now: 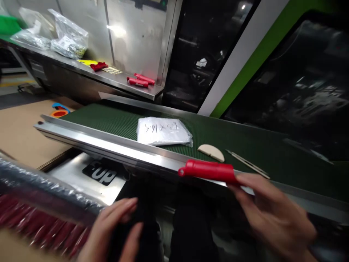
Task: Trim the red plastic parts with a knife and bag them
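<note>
A red plastic tube-shaped part (208,170) is pinched at its right end by my right hand (272,211), and it points left above the conveyor's metal edge. My left hand (111,229) hangs at the lower left with thumb and fingers apart, holding nothing. On the green conveyor belt (109,116) lies a white plastic packet (163,131) with handwriting on it. Right of the packet are a cream half-round piece (211,152) and a thin pointed tool (247,163), perhaps tweezers.
Red parts in clear wrapping (43,229) lie at the lower left beside cardboard (24,127). An orange and blue tape dispenser (60,111) rests on the cardboard. The metal shelf behind bears more red parts (139,82) and bags of hardware (69,43). The conveyor rail (109,140) runs across in front.
</note>
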{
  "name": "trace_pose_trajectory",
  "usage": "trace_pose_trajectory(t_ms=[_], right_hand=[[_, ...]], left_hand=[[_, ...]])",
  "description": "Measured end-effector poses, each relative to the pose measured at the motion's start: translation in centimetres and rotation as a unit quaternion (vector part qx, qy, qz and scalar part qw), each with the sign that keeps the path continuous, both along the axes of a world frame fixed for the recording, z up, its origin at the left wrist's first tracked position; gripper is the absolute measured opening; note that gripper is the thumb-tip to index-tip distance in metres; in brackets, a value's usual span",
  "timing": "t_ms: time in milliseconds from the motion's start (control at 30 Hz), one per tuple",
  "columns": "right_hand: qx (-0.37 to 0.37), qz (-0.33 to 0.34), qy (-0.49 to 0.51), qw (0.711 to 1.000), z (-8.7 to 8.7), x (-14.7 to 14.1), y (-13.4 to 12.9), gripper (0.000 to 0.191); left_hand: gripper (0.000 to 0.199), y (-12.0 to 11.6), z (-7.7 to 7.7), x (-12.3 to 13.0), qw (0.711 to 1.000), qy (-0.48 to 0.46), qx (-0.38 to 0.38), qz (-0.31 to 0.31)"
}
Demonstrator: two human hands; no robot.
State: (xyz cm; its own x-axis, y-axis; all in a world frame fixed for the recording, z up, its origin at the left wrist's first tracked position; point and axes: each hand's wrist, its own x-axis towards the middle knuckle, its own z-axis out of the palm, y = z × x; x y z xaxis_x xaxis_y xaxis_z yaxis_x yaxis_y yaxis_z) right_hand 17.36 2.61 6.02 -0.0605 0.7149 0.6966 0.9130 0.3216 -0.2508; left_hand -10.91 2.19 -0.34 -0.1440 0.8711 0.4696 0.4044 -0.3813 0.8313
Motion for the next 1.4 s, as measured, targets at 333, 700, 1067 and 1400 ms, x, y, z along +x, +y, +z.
trace_pose_trajectory(t_ms=[333,700,1067,1400], right_hand=[[-0.087,0.218,0.153,0.960,-4.2,-2.6,-7.0,0.052],[-0.167,0.065,0.304,0.936,-7.2,-3.1,-9.4,0.042],[-0.350,0.088,0.592,0.721,-7.4,-2.6,-7.8,0.023],[-0.386,0.085,0.460,0.795,-6.4,-4.0,-5.8,0.017]], left_hand=[[0.064,-5.4,0.0,3.9,0.998,-0.027,0.005,-0.062],[0.034,-6.8,-0.3,3.1,0.977,-0.049,-0.203,-0.048],[0.021,-5.6,-0.8,3.2,0.973,0.016,-0.211,-0.090],[0.034,-4.6,-0.6,2.2,0.959,0.118,-0.178,-0.185]])
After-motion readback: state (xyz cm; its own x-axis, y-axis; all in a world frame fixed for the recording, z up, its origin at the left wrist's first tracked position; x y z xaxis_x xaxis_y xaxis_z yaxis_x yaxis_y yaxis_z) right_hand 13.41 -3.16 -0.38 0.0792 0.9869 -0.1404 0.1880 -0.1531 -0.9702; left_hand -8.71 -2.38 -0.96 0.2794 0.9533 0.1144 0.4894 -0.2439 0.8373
